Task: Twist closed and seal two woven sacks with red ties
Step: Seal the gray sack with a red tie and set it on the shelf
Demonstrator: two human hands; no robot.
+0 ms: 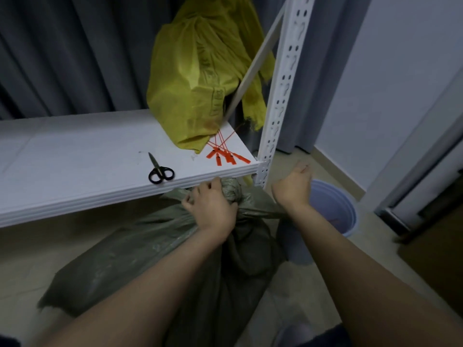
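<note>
Below the shelf's front edge, the green sack [155, 259] stands on the floor, its twisted neck bunched inside the left hand [213, 206], whose fingers curl tight around it. Just right of that neck, the right hand [295, 184] hangs free, fingers relaxed, holding nothing. On the white shelf [87, 151] above lie red ties [224, 155], partly under a yellow sack [198, 78], with black scissors [160, 171] nearby.
</note>
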